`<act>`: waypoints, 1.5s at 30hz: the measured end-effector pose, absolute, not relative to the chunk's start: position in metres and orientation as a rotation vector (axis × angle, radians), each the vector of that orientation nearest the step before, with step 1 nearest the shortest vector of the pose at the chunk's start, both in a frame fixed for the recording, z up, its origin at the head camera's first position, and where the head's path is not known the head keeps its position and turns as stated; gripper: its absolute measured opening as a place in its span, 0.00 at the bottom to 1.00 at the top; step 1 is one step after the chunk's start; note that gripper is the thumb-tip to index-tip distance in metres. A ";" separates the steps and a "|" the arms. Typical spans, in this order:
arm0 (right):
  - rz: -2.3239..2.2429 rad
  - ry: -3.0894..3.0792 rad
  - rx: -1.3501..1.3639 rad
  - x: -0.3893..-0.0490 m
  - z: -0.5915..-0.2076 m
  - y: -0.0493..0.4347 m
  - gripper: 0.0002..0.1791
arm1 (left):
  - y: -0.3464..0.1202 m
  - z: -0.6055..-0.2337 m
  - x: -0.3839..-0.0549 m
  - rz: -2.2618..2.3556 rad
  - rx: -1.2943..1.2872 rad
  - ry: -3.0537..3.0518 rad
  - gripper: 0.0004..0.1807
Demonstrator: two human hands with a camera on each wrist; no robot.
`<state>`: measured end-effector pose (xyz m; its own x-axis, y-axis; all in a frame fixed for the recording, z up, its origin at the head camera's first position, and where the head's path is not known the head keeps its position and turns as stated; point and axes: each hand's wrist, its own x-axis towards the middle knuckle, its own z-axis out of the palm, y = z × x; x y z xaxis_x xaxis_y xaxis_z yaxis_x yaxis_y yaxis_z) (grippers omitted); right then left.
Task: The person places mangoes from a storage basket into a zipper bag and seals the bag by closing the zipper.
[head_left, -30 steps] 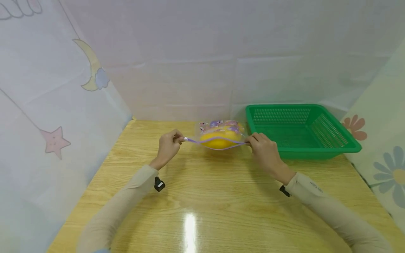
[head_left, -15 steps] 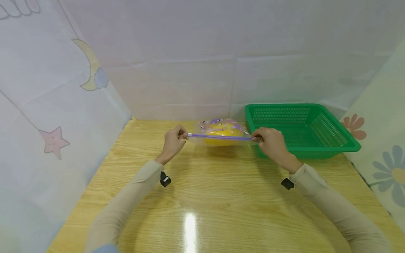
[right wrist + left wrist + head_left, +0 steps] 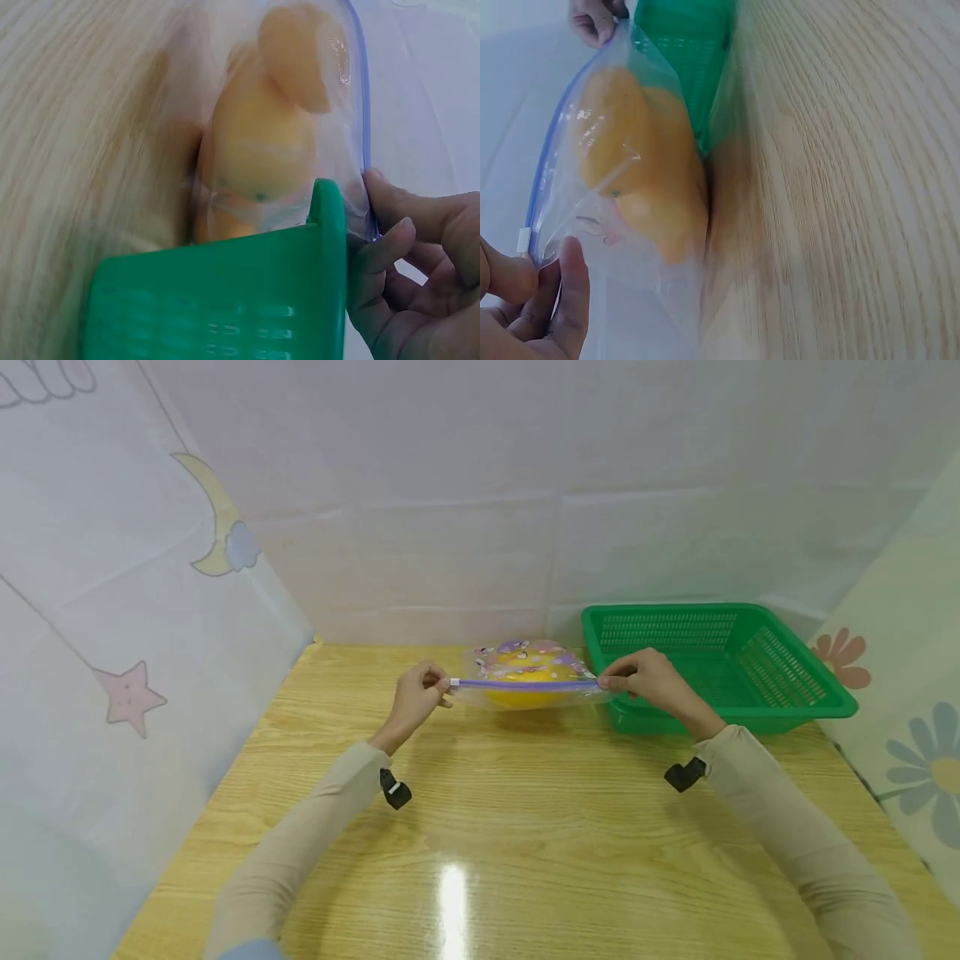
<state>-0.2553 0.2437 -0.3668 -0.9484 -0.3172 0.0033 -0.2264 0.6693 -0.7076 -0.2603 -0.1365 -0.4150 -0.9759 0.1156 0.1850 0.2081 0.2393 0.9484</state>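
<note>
A clear zip bag (image 3: 472, 696) with a purple zip strip (image 3: 525, 685) and a printed pattern stands at the back of the table. Several smooth yellow fruits (image 3: 611, 135) are inside it, lemon- or mango-like; the exact kind is unclear. My left hand (image 3: 416, 697) pinches the bag's left top corner, right by the white slider (image 3: 523, 240). With thumb and index finger, my right hand (image 3: 648, 681) pinches the other end of the strip. Between the hands the strip is stretched straight and its two edges lie together.
A green plastic basket (image 3: 720, 725) with slotted walls stands right of the bag, its left rim close to the right hand. Behind the wooden table (image 3: 510, 827) hangs a pale cloth (image 3: 450, 527), and printed cloths line both sides.
The bag's mouth, gaping a second ago, has come together into one straight line. Both hands have shifted slightly right, and the right hand's fingers have changed their hold at the corner.
</note>
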 end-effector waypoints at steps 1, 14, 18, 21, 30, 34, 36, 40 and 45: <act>-1.182 2.727 -0.442 -0.256 -0.368 0.245 0.15 | -0.136 -0.415 -0.260 -1.925 -0.303 -2.397 0.02; -1.254 2.708 -0.392 -0.254 -0.371 0.246 0.16 | -0.133 -0.416 -0.256 -2.242 -0.233 -2.233 0.06; -1.215 2.740 -0.404 -0.252 -0.369 0.245 0.14 | -0.131 -0.418 -0.256 -2.282 -0.211 -2.191 0.06; -1.215 2.739 -0.401 -0.251 -0.367 0.246 0.14 | -0.130 -0.418 -0.256 -2.284 -0.197 -2.182 0.07; -1.225 2.714 -0.413 -0.246 -0.362 0.245 0.16 | -0.126 -0.422 -0.257 -2.293 -0.154 -2.148 0.08; -1.217 2.728 -0.447 -0.245 -0.361 0.240 0.16 | -0.125 -0.423 -0.258 -2.328 -0.134 -2.116 0.07; -1.216 2.732 -0.459 -0.245 -0.360 0.237 0.16 | -0.125 -0.423 -0.258 -2.334 -0.125 -2.107 0.07; -1.230 2.730 -0.473 -0.244 -0.358 0.231 0.17 | -0.124 -0.422 -0.258 -2.339 -0.112 -2.101 0.07; -1.261 2.716 -0.507 -0.244 -0.356 0.223 0.17 | -0.124 -0.421 -0.256 -2.346 -0.101 -2.102 0.09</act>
